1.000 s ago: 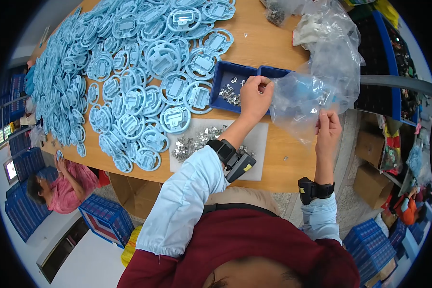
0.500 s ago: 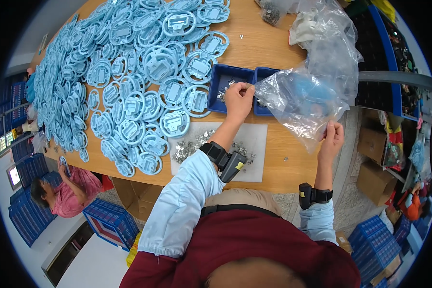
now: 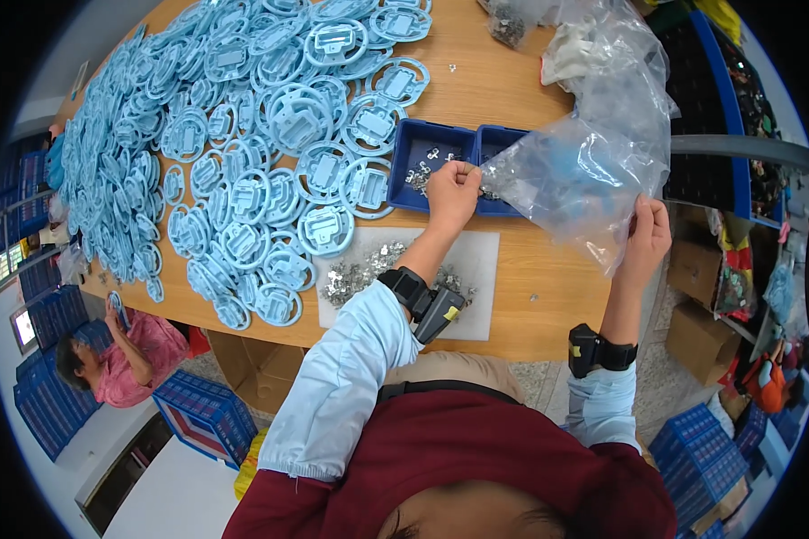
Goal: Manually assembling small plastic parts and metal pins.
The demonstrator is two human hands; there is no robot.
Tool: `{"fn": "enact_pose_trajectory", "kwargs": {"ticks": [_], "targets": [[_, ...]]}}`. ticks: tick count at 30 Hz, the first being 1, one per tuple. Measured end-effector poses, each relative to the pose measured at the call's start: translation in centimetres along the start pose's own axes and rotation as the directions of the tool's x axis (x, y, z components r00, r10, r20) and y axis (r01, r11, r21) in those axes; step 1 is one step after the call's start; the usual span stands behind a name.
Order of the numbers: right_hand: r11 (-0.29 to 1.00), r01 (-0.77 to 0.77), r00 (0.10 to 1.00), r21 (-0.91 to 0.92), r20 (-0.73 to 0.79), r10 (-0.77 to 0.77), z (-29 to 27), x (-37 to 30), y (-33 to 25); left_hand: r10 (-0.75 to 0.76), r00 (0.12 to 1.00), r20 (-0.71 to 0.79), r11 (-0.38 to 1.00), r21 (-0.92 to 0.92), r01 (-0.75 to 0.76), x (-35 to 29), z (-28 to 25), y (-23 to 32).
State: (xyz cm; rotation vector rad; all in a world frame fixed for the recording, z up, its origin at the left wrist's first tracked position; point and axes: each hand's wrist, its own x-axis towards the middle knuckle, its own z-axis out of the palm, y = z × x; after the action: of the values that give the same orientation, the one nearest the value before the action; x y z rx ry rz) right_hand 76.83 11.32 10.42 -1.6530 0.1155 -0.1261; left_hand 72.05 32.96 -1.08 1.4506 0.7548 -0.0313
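A clear plastic bag (image 3: 577,184) is stretched between my two hands. My left hand (image 3: 454,196) pinches its left corner, over the divide between two dark blue bins. My right hand (image 3: 645,235) grips the bag's right edge, near the table's right side. The left bin (image 3: 440,135) holds small silver metal pieces (image 3: 417,176). Much of the right bin (image 3: 502,137) is hidden under the bag. Below my left wrist, more small metal pieces (image 3: 360,274) are scattered over a white mat (image 3: 469,310).
A large heap of light blue round plastic parts (image 3: 243,202) covers the table's left side. At the far right lie a white glove (image 3: 568,56) and a bag of dark small parts (image 3: 505,25). A co-worker in pink (image 3: 144,359) sits at the left.
My right hand has moved up and to the right, drawing the bag's edge with it. My left hand has shifted slightly right and down, still pinching the corner.
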Motion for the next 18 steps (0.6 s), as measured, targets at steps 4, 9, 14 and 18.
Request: {"fn": "enact_pose_trajectory", "kwargs": {"ticks": [4,9,14,18], "targets": [[0.994,-0.105,0.994,-0.006,0.005,0.105,0.2,-0.2,1.1,0.011,1.0,-0.02,0.992,-0.129,-0.013,-1.0,0.4,0.9],[0.996,-0.091,0.99,0.019,-0.109,0.092,-0.3,-0.1,1.8,0.014,1.0,0.001,0.982,-0.188,-0.013,-1.7,0.5,3.0],[0.989,-0.137,0.985,0.046,-0.095,0.141,-1.0,-0.6,2.4,0.164,0.979,0.119,0.986,-0.053,-0.158,-2.4,0.7,4.4],[0.991,-0.128,0.984,0.028,-0.124,0.13,-1.2,-1.0,3.5,0.222,0.957,0.188,0.972,0.034,-0.232,-3.2,0.8,4.8]]}}
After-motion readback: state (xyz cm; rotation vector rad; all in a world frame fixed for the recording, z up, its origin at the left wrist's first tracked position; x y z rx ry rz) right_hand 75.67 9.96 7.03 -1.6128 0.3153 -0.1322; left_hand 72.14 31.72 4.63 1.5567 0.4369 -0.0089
